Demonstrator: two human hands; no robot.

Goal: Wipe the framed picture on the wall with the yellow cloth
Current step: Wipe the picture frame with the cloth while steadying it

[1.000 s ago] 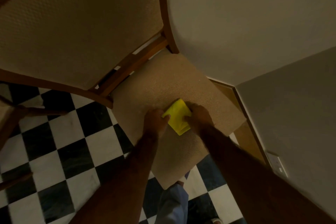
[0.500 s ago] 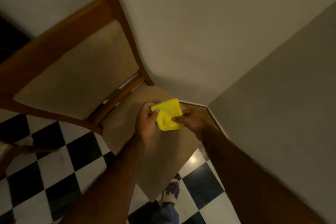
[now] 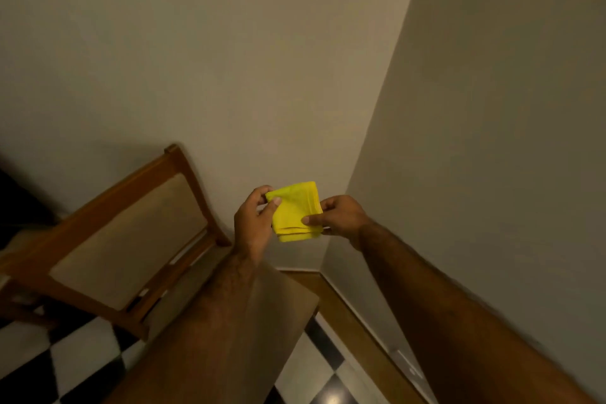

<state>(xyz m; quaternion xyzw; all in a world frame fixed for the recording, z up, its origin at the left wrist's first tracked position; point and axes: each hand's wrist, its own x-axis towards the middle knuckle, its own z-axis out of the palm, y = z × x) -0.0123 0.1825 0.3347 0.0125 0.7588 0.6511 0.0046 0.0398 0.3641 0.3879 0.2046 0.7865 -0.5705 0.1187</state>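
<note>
i hold the yellow cloth [image 3: 296, 210] up in front of me with both hands, clear of the chair [image 3: 131, 233] and well short of the wall [image 3: 213, 59]. my left hand [image 3: 252, 223] is closed on its left edge, thumb lying on the front face and fingers curled behind. my right hand [image 3: 341, 216] pinches the lower right corner between thumb and fingers. the cloth is folded into a small, soft square with layered edges showing along the bottom.

ahead there is bare wall all the way up, and a second wall [image 3: 492, 141] meets it at a corner just to my right, so the open room lies to the left and upward. the framed picture is not in view.

the chair stands low on my left, back against the wall: an orange-brown wooden frame with a beige padded backrest and a beige seat under my left forearm. a wooden skirting board [image 3: 354, 315] runs along the foot of the right wall. the floor [image 3: 65, 361] is glossy black and white checkered tile. the light is dim and warm.
</note>
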